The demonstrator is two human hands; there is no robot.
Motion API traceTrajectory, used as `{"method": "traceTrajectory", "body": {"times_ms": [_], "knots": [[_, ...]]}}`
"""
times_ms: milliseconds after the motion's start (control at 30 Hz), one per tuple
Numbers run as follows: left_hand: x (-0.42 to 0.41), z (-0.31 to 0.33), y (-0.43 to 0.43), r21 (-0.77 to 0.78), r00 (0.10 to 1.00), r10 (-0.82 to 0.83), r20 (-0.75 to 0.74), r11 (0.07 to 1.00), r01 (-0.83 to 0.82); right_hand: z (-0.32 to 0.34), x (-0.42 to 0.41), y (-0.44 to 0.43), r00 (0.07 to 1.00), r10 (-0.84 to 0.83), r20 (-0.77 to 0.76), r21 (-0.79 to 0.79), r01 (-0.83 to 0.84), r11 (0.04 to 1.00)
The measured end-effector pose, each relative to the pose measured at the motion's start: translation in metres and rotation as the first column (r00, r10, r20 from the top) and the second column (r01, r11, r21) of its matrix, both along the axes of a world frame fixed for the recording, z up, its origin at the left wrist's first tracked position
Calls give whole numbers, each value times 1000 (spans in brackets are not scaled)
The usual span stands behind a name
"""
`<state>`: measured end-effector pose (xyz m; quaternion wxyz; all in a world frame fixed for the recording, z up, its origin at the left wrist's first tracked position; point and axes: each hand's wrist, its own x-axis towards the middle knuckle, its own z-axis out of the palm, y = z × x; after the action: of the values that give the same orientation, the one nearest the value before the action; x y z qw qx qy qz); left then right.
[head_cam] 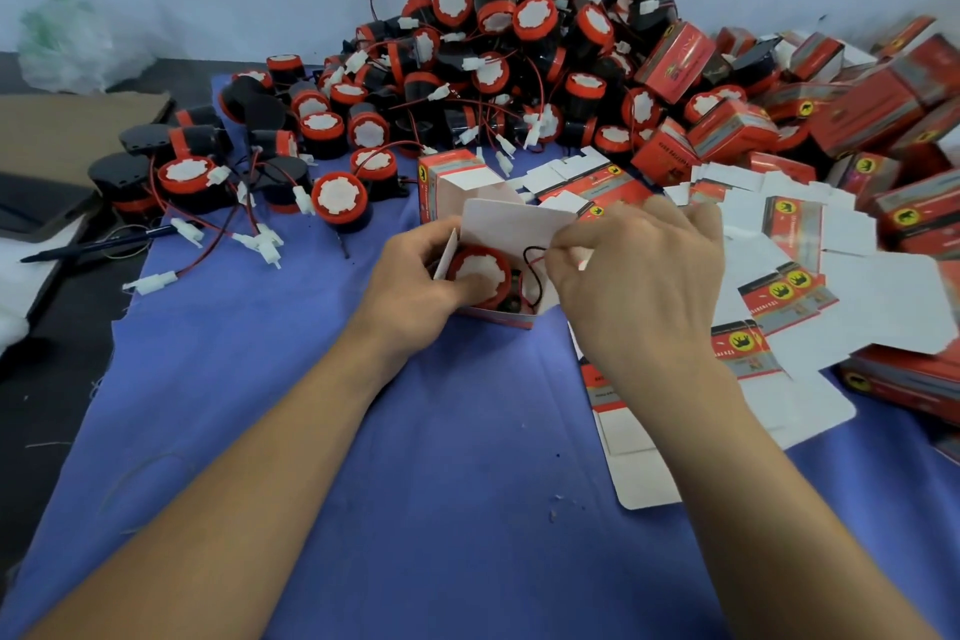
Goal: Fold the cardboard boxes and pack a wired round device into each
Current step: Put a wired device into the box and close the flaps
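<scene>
A blue cloth (415,457) covers most of the counter (57,379), whose dark top shows only along the left edge. Against the wall at the far edge, a pile of devices (498,42) rises high and spills toward the far-left corner, with red and black leads and white plugs trailing onto the cloth. Packed boxes (857,104) are heaped in the far-right corner and down the right edge. In front of them, flat blanks (779,234) lie fanned and overlapping over the right side, the nearest reaching toward the near edge just beside the right forearm. The widest open stretch is the near middle of the cloth, under and between the forearms. A narrower bare strip runs along the cloth's left edge.

A sheet of cardboard (67,125) lies off the cloth at the counter's left edge, and a pen (98,244) crosses the cloth's left edge near it.

At the middle of the cloth is the box (511,224), open, with its white flap standing at the far side. Another open box (452,177) stands just behind it. The device (480,273) sits inside the box with its white face showing. The left hand (415,286) grips the box's left side, fingers curled round it and thumb on the device's face. The right hand (644,286) is at the box's right side, its fingertips pinching the wire (532,255) that loops above the device.
</scene>
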<state>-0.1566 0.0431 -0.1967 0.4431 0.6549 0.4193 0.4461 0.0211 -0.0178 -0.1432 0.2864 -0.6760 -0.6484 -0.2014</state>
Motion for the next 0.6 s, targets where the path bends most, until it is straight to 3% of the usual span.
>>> {"method": "traceTrajectory", "body": {"times_ms": [133,367,433,600], "knots": [[-1,1,1,4,997,26,70,1000,-26,-1,3,2,1000,1,-27,120,3,993],[0,-4,3,-21,995,58,76,998,-57,3,3,-2,988,-2,-156,58,11,998],[1,-5,3,-29,995,65,74,998,-63,3,3,-2,980,75,-184,26,-72,997],[1,-2,0,12,997,51,58,999,-52,1,-15,-5,981,192,-23,-131,-193,972]]}}
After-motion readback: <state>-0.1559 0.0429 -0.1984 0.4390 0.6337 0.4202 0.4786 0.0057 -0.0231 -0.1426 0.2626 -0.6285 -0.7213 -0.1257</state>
